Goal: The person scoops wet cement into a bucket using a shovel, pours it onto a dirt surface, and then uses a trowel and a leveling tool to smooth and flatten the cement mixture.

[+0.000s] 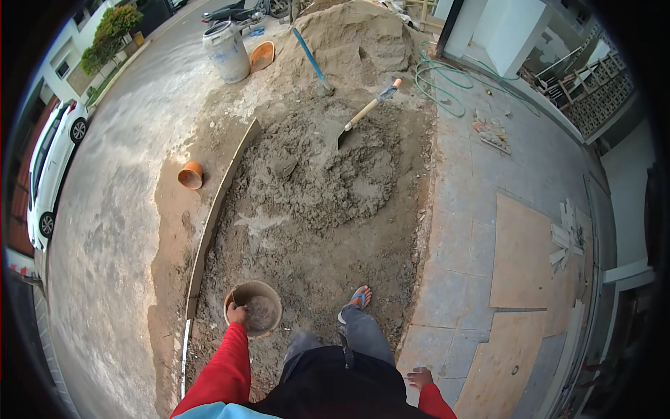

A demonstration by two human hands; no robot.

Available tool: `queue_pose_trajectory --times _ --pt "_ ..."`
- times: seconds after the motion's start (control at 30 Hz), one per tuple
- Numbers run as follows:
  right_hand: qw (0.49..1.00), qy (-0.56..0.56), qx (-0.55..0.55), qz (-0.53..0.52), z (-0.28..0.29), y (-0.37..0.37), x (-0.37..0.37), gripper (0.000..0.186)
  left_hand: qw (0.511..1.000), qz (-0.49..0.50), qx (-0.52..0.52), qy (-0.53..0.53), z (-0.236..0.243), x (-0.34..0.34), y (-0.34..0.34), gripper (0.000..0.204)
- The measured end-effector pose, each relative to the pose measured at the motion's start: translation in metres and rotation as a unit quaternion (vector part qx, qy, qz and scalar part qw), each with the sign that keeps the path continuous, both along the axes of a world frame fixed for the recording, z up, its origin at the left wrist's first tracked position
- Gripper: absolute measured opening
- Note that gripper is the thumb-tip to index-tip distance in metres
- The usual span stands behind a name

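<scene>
The left hand (238,314) grips the rim of the bucket (265,291), left of lower centre, best held level, while the right hand (420,378), empty and loosely spread at lower right, could aid balance.

the bucket (271,292) is dull tan, the mix (328,174) grey, the sleeves (223,356) red, the tub (190,175) orange, the drum (227,54) white with blue smears, one tool handle (309,56) blue and the car (54,167) white.

My round grey-brown bucket (258,287) looks like matt, grimy plastic. Heaped grey wet mortar (314,178): rough, lumpy. Straight pale shovel handle (364,112): smooth-looking wood. My long red sleeve (225,359): matt cloth. White car (50,164): glossy.
</scene>
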State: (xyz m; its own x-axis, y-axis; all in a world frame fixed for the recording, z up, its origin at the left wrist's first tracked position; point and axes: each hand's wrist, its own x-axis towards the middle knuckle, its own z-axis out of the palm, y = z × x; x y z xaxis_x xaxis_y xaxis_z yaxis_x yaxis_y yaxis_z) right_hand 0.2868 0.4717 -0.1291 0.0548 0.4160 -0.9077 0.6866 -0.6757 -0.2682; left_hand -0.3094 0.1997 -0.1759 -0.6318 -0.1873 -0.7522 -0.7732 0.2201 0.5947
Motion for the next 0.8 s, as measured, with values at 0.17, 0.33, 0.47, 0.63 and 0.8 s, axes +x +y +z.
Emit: queue_pose_trajectory --times 0.17,0.33,0.47,0.63,0.8 --pt "0.859 -0.035 0.357 0.366 0.038 0.296 -0.163 0.024 0.997 0.018 -0.009 0.08 -0.016 -0.01 0.06 0.049" --pt "0.703 0.098 0.528 0.465 0.127 0.482 -0.402 0.027 0.998 0.017 0.052 -0.021 -0.053 -0.031 0.151 0.044" --pt "0.553 0.119 0.617 0.547 0.16 0.564 -0.571 0.048 0.993 0.039 0.11 -0.034 -0.1 -0.037 0.215 0.044" --pt "0.322 -0.056 0.682 0.654 0.143 0.649 -0.714 0.061 0.988 0.087 0.118 -0.052 -0.153 -0.04 0.274 0.047" --pt "0.296 -0.192 0.551 0.757 0.102 0.714 -0.783 0.037 0.995 0.067 0.076 0.014 -0.185 -0.021 0.266 0.039"
